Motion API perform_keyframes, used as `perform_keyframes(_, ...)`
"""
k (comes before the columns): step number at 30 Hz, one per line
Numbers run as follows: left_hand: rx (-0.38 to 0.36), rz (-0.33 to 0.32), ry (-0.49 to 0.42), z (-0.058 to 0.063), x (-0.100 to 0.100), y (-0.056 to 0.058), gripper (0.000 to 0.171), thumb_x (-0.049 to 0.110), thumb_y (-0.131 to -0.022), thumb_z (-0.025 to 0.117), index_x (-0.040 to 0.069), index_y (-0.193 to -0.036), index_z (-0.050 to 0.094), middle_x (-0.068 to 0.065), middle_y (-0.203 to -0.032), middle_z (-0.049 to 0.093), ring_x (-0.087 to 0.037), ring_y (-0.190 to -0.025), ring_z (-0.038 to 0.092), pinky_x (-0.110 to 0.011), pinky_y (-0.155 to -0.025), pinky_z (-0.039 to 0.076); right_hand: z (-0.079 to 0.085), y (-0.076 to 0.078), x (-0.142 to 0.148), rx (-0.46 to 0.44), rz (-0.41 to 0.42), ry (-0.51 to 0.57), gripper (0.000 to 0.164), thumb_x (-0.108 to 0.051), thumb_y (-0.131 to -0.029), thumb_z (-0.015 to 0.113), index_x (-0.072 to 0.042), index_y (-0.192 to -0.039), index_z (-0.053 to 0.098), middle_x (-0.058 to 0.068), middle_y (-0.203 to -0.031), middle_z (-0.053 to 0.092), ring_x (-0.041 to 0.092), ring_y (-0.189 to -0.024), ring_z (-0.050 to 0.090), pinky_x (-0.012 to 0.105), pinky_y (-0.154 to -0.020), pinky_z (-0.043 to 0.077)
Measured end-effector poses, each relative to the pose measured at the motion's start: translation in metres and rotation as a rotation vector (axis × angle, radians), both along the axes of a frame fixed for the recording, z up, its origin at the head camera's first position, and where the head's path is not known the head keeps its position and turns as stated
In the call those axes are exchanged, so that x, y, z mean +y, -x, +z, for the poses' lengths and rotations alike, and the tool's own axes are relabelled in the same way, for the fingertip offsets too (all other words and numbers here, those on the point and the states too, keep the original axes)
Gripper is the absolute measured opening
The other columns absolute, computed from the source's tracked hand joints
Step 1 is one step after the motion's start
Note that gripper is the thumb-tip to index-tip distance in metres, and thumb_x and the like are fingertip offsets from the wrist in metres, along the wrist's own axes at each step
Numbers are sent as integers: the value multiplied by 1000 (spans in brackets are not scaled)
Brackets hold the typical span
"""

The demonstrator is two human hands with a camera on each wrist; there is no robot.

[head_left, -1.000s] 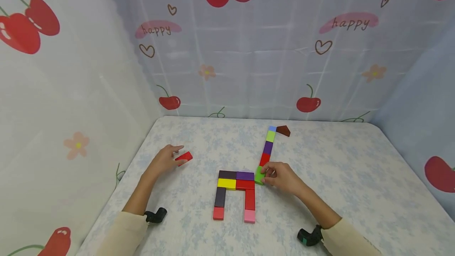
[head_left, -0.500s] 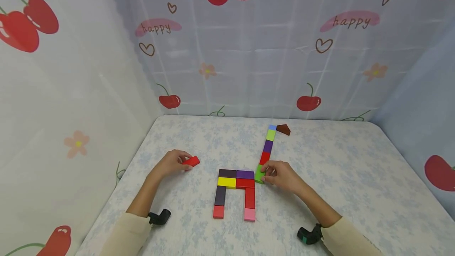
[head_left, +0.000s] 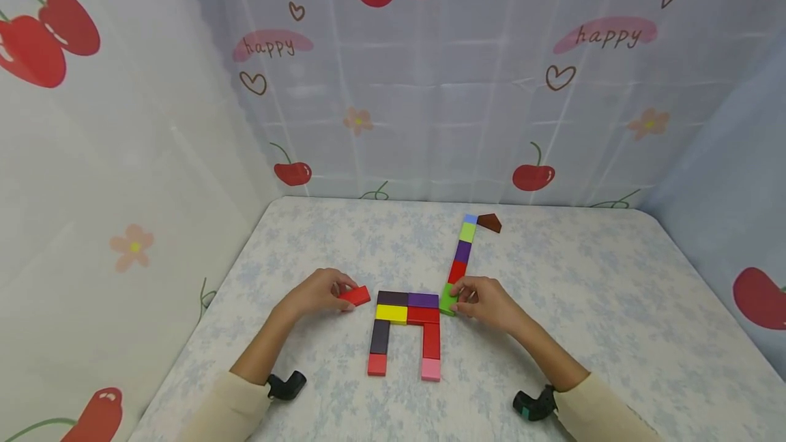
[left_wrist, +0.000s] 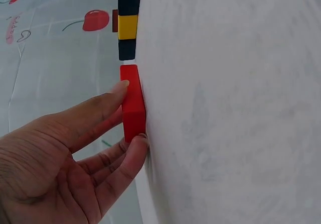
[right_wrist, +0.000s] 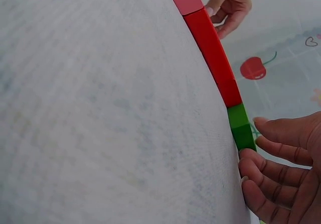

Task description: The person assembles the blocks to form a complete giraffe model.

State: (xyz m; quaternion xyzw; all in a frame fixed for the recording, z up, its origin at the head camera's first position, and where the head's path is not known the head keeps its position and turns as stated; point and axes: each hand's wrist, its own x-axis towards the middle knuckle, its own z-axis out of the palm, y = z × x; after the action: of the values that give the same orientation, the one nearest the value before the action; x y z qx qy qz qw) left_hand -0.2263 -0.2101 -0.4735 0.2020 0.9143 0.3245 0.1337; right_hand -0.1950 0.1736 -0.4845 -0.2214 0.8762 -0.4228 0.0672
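Note:
My left hand point(head_left: 321, 291) pinches a red rectangular block point(head_left: 355, 296) between thumb and fingers, just left of the block figure. In the left wrist view that red block point(left_wrist: 133, 103) lies low along the table, a small gap short of a dark block point(left_wrist: 127, 49). My right hand point(head_left: 488, 305) has its thumb and fingertips at a green block point(head_left: 448, 299), which sits beside the figure's upper right corner. A fingertip meets the green block's point(right_wrist: 241, 126) end in the right wrist view.
Dark, purple, yellow and red blocks form a body point(head_left: 391, 313) with two legs. A slanting row of blocks point(head_left: 463, 252) rises from the green one to a brown angular piece point(head_left: 490, 223). A printed curtain point(head_left: 430, 108) stands behind the table point(head_left: 583, 271).
My left hand has closed on the red block and moved it right and nearer, towards the dark block. My right hand stays at the green block.

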Motion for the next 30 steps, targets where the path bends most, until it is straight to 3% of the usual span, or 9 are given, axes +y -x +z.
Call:
perform_keyframes(8, -21, -17, 3, 4, 12, -3, 34, 13, -80, 88, 10, -112, 78, -1, -94, 68, -17, -78, 56, -30, -64, 51, 0, 1, 0, 1, 11, 10, 17, -5, -87, 79, -2, -102, 71, 2, -83, 67, 14, -65, 58, 26, -58, 53)
perform_keyframes(16, -20, -120, -26, 3, 6, 2, 36, 16, -81, 87, 9, -114, 77, 2, -96, 71, -14, -76, 59, -28, -64, 52, 0, 1, 0, -14, 7, 6, 18, -6, -87, 79, -2, -102, 70, 2, -83, 67, 15, -65, 59, 26, -58, 54)
perform_keyframes(30, -11, -142, -43, -1, 5, 4, 35, 18, -81, 87, 11, -115, 78, 2, -98, 69, -15, -78, 57, -27, -67, 52, 0, 0, 0, -23, 4, 12, 18, -6, -88, 79, -2, -103, 70, 2, -84, 67, 15, -66, 60, 26, -59, 54)
